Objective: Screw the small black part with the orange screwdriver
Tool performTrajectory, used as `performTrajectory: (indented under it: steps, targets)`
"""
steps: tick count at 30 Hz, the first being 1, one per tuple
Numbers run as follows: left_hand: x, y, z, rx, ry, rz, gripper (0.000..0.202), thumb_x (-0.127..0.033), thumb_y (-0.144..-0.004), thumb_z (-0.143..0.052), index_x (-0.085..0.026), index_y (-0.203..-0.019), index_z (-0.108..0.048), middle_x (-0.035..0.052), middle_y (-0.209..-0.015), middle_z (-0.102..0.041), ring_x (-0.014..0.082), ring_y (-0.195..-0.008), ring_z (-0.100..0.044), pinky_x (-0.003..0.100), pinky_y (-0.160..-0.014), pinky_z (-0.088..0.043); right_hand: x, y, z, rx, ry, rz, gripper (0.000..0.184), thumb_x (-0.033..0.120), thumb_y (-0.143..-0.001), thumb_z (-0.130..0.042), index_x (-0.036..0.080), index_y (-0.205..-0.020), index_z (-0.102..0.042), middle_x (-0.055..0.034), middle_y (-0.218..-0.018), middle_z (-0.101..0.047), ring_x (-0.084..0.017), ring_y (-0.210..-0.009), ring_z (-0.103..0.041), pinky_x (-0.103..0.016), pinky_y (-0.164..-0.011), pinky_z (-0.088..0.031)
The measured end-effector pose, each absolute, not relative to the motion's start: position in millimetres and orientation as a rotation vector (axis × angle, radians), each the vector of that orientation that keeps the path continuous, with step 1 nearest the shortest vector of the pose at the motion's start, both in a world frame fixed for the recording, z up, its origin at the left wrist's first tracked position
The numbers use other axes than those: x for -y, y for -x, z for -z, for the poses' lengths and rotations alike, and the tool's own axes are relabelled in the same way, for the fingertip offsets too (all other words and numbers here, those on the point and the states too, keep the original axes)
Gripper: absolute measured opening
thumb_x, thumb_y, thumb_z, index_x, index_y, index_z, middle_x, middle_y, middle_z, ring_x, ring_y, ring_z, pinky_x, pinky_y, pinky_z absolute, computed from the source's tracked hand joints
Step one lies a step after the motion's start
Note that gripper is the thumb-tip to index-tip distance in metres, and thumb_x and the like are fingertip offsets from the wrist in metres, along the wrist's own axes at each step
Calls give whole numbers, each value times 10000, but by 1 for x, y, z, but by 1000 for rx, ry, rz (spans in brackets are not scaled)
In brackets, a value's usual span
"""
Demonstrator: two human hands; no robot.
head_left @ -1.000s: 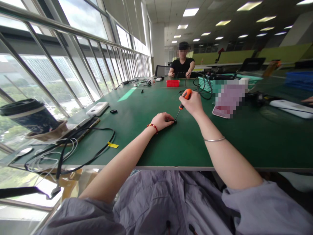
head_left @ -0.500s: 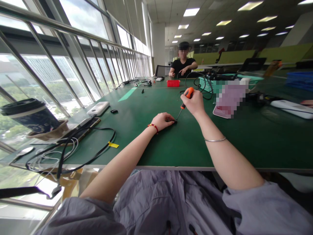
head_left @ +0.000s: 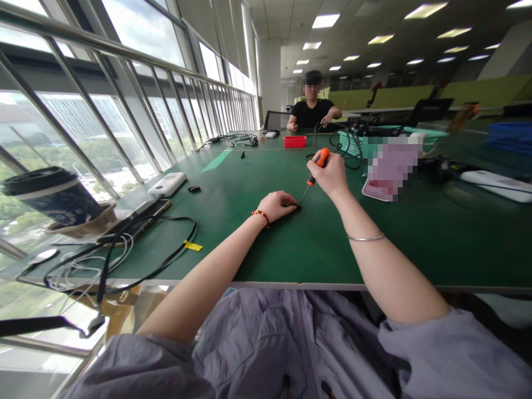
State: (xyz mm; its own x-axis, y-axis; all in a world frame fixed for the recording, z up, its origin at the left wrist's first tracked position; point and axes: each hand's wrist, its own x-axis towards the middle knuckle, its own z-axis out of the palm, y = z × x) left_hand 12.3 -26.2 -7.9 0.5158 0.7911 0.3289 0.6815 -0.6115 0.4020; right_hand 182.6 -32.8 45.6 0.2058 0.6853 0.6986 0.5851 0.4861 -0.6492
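My right hand (head_left: 332, 174) is closed around the orange-and-black handle of a screwdriver (head_left: 311, 180), whose shaft slants down to the left. Its tip meets a small black part (head_left: 298, 206) on the green tabletop (head_left: 233, 244). My left hand (head_left: 276, 205) rests low on the table, its fingers pinching that part, which they mostly hide; its exact kind does not show. Left of my left hand lies another small black piece (head_left: 194, 189), apart from both hands.
A paper cup (head_left: 54, 199), a white power bank (head_left: 167, 184) and tangled cables (head_left: 103, 260) lie to the left. Ahead is a red tray (head_left: 295, 142); to the right, a green basket (head_left: 351, 144) and a phone (head_left: 380, 188). A person (head_left: 313, 113) sits across the table.
My hands, the screwdriver and the black part look unmoved. The person across has shifted one hand to the right, and a hand at the far right edge has left the view.
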Motion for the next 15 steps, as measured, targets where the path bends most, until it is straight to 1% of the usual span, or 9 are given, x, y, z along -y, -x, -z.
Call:
performTrajectory:
  steps: [6, 10, 15]
  targets:
    - [26, -12, 8, -1251, -2527, -728, 203, -287, -768, -638, -199, -918, -742, 19, -910, -707, 156, -801, -631, 259, -755, -507, 31, -182, -44, 1473, 1170, -122, 170, 353, -700, -555, 228, -627, -466, -7, -627, -512, -177, -633, -516, -356, -704, -472]
    - [24, -12, 9, -1243, -2530, -729, 204, -291, -770, -636, -197, -917, -741, 21, -901, -706, 156, -801, -630, 260, -758, -506, 30, -183, -43, 1492, 1155, -111, 141, 323, -682, -574, 235, -693, -464, -3, -673, -526, -177, -648, -519, -363, -706, -479]
    - [24, -12, 9, -1253, -2529, -727, 197, -284, -767, -640, -200, -914, -741, 17, -905, -707, 154, -801, -629, 257, -760, -507, 29, -184, -42, 1536, 1164, -67, 135, 307, -671, -576, 242, -719, -468, 3, -657, -525, -175, -629, -504, -356, -669, -473]
